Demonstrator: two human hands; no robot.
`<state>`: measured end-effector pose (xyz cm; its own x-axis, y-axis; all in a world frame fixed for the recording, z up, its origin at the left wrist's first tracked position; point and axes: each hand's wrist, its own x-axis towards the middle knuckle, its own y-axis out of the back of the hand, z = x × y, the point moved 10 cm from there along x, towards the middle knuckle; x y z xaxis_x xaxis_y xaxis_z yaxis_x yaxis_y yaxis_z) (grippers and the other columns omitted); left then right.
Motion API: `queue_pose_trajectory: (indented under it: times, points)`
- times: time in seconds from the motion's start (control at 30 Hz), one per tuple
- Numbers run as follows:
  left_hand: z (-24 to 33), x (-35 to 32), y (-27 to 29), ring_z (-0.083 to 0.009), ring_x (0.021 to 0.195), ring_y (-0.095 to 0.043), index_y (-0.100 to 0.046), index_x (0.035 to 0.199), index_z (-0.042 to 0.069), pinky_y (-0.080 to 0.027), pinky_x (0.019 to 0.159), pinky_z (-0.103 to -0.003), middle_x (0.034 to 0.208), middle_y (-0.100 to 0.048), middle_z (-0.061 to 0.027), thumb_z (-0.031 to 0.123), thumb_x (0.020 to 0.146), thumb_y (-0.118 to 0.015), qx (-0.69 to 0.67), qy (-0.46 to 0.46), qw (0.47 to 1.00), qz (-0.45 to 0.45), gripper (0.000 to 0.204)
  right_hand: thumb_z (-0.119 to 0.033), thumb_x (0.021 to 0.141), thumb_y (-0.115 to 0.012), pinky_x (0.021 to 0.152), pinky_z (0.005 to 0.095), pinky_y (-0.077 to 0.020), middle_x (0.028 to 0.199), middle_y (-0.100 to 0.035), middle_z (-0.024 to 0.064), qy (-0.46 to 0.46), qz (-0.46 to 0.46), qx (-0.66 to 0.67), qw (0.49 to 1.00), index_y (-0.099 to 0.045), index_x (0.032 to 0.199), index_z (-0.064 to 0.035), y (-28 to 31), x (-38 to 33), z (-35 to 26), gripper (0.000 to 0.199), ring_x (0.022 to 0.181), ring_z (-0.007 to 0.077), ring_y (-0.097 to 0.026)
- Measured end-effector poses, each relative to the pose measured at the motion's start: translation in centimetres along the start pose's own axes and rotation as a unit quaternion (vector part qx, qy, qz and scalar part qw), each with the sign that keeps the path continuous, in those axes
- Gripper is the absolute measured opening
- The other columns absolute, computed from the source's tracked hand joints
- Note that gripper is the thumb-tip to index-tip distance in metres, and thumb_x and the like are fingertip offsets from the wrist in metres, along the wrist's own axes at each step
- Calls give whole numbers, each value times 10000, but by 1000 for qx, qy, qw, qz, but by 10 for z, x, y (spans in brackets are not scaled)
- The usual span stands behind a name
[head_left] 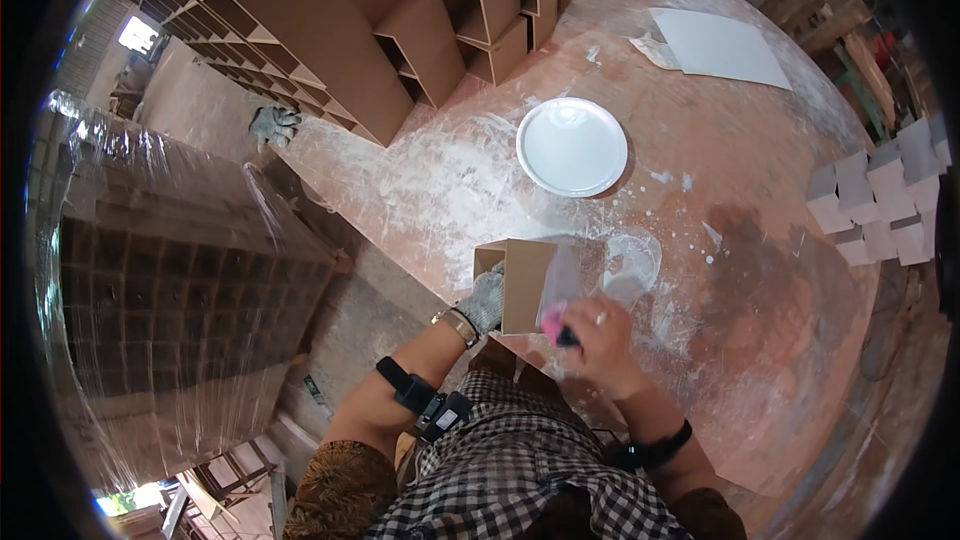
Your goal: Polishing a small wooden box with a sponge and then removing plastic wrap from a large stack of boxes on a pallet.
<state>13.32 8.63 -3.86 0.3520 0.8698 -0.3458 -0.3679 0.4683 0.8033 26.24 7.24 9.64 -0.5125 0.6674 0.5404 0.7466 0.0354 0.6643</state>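
A small open brown cardboard box (527, 285) stands on its side at the table's near edge. My left hand (486, 298), in a grey knitted glove, is at its open left end, with the fingers partly hidden inside; the hand seems to hold the box steady. My bare right hand (598, 345) is closed around a tool with a pink and black handle (556, 324). Its pale, wide end (562, 278) is smeared by motion along the box's right side, so I cannot tell its exact kind. Beyond them sits a round white tub of white liquid (571, 147).
Brown cardboard boxes (420, 40) are stacked at the back left. A white sheet (720, 45) lies at the back right, with white boxes (885, 190) piled near the right edge. A grey glove (273, 125) rests far left; a film-wrapped stack (190, 310) stands left.
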Motion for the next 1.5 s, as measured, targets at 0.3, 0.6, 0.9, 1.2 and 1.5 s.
queue_pose_trajectory:
  times: [0.3, 0.6, 0.9, 1.2, 1.5]
  points:
    - [15, 8, -1, -305, 1174, -489, -531, 1234, 104, -451, 926, -362, 1261, -523, -144, 322, 849, -543, -5, -35, 999, -12, 442, -128, 634, -581, 641, 434, -464, 882, -589, 100, -44, 50, -21, 998, -599, 928, -106, -8, 70, 45, 295, 745, 315, -573]
    - [-32, 31, -74, -310, 1204, -467, -451, 1308, 83, -413, 969, -373, 1308, -472, -178, 350, 850, -533, -110, -60, 990, 69, 537, -152, 619, -571, 587, 366, -480, 837, -630, 87, 31, -1, 29, 999, -625, 870, -112, -12, 44, 0, 260, 740, 283, -601]
    - [6, 9, -9, -301, 1208, -461, -471, 1295, 67, -405, 977, -366, 1317, -469, -173, 327, 853, -534, -124, 42, 990, 61, 516, -98, 632, -579, 617, 405, -458, 820, -612, 119, 15, 58, 50, 997, -598, 799, -55, 1, 31, -15, 174, 690, 297, -591]
    - [21, 11, 4, -318, 1259, -417, -398, 1361, 69, -381, 1006, -368, 1395, -381, -197, 338, 864, -519, -59, 47, 996, 42, 578, -178, 742, -667, 584, 396, -479, 744, -611, 158, -317, 54, 219, 921, -577, 871, -27, 0, 36, 115, 218, 660, 339, -603]
    - [23, 12, 4, -333, 1208, -458, -407, 1345, 70, -394, 985, -384, 1353, -409, -224, 341, 862, -526, -148, 27, 986, 66, 566, -186, 754, -623, 733, 459, -480, 944, -620, 167, -327, -89, -200, 920, -607, 920, -21, -30, 126, 191, 235, 854, 359, -611]
